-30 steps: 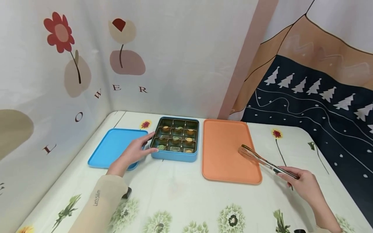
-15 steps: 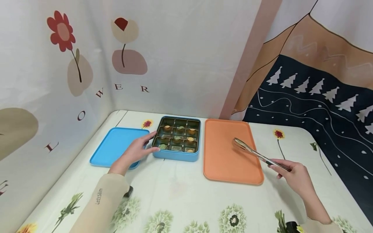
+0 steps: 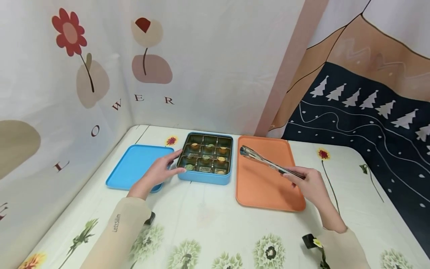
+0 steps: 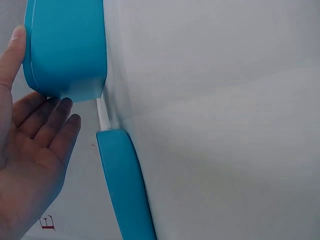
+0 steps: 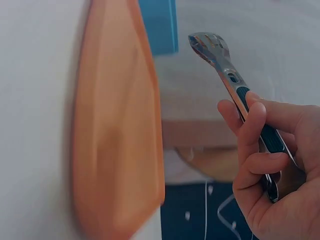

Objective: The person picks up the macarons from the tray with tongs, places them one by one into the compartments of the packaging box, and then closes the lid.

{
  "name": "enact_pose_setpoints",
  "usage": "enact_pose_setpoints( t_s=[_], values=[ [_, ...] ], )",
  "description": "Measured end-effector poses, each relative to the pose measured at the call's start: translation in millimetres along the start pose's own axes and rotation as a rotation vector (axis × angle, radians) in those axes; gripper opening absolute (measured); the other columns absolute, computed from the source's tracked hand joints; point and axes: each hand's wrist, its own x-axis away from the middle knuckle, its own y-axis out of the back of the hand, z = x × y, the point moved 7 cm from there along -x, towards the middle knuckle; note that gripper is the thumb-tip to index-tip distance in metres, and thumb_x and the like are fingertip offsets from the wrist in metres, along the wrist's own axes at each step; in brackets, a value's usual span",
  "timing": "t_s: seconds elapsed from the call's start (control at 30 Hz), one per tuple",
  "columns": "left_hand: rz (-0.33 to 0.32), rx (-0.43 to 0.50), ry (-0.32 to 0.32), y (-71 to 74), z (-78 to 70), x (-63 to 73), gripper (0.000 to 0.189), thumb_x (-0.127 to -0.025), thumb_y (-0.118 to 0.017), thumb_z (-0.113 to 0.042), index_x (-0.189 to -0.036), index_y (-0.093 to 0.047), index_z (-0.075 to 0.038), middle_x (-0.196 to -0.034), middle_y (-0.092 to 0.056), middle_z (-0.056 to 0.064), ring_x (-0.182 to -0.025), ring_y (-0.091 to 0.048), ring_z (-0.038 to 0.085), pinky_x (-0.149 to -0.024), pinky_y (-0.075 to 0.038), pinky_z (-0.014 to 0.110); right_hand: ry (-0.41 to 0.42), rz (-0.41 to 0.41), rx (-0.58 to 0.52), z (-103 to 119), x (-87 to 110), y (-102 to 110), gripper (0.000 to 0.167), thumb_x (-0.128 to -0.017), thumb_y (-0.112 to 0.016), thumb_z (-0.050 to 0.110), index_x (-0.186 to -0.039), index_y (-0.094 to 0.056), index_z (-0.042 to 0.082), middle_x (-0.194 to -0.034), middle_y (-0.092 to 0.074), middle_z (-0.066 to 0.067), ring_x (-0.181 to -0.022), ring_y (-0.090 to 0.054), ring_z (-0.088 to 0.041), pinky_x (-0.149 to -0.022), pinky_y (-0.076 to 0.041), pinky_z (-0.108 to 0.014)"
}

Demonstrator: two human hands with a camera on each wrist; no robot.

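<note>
A blue square box [image 3: 204,178] stands at the back of the table. Its dark insert is split into compartments, several with small round green [image 3: 189,167] or yellow-orange pieces [image 3: 220,159]. My left hand [image 3: 158,175] rests at the box's left side, thumb at the front rim and relaxed fingers against the wall, as the left wrist view also shows. My right hand [image 3: 311,184] holds metal tongs [image 3: 263,159] with dark grips, fingers curled round the handles. The tongs' tips, close together with nothing visible between them, hang over the upper left of an orange tray [image 3: 268,190].
A blue shallow lid [image 3: 141,168] lies left of the box, partly behind my left hand. The orange tray sits just right of the box. A flower-print cloth [image 3: 208,224] covers the table, and printed curtains [image 3: 208,67] rise behind and to the left.
My right hand has moved left and away from me, bringing the tongs from the tray's right side to above its upper left, near the box. The left hand stays at the box.
</note>
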Motion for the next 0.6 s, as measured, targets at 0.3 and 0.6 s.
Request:
enact_pose_setpoints(
  t_s=[0.3,0.6],
  values=[
    [-0.001,0.003,0.004,-0.5,0.3,1.2,0.086,-0.092,-0.069,-0.044,-0.160,-0.026,-0.015,-0.162,-0.030,0.020,-0.141,-0.040,0.045,-0.113,-0.039,0.059,0.055,0.074,-0.139,37.9,-28.0,-50.9,0.022,-0.091,-0.073,0.016,-0.110,-0.077,0.004,-0.082,-0.075,-0.015,-0.054,-0.061,-0.010,-0.043,-0.035,-0.023],
    [-0.012,0.005,0.005,0.7,-1.0,1.6,0.084,-0.091,-0.071,-0.041,-0.159,-0.028,-0.015,-0.162,-0.031,0.019,-0.142,-0.040,0.045,-0.113,-0.039,0.059,0.061,0.150,-0.201,68.9,-50.5,-105.7,0.022,-0.092,-0.072,0.015,-0.111,-0.077,0.005,-0.074,-0.071,-0.018,-0.060,-0.064,-0.037,-0.044,-0.036,-0.021]
  ],
)
